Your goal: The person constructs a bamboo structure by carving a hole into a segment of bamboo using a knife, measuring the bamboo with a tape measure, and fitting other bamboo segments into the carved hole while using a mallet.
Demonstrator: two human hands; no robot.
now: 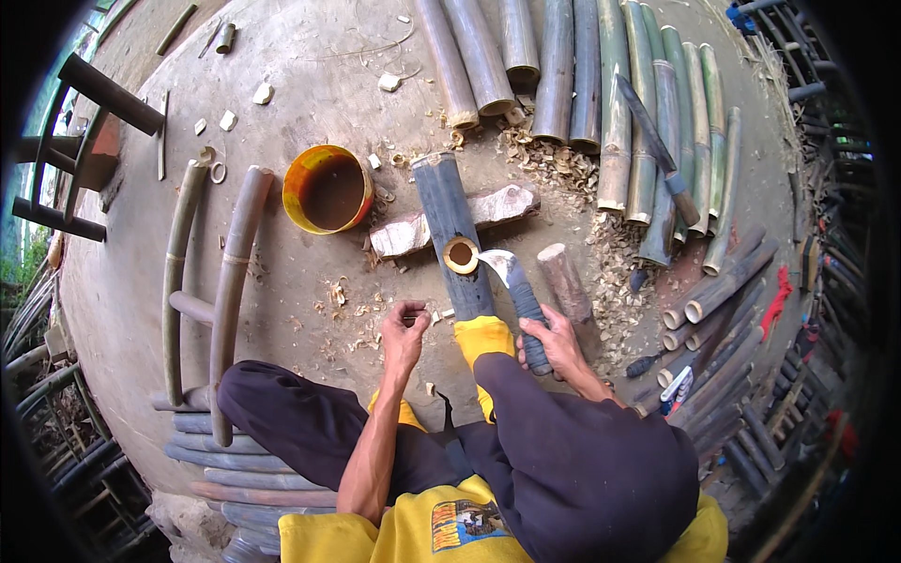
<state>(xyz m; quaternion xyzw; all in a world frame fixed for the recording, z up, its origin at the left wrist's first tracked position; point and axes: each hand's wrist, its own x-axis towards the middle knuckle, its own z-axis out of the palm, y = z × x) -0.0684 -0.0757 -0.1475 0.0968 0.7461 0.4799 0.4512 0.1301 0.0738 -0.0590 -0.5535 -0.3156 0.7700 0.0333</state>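
A dark bamboo section (441, 206) lies across a rough wooden block (402, 236), with a round hole cut in its upper side. My foot in a yellow covering (483, 338) presses on its near end. My right hand (560, 345) grips a curved knife (524, 298) by its dark wrapped handle. The pale tip of the blade touches or nearly touches the hole's right rim. Left of the bamboo, my left hand (405, 328) is raised off the floor with its fingers curled together. Whatever they may hold is hidden.
A yellow-orange bucket (289, 192) of brown liquid stands left of the block. A bamboo frame (242, 253) lies farther left. Several bamboo poles (554, 75) lie at the back right, with a long knife (646, 122) on them. Wood shavings (558, 161) and a short log (566, 281) are nearby.
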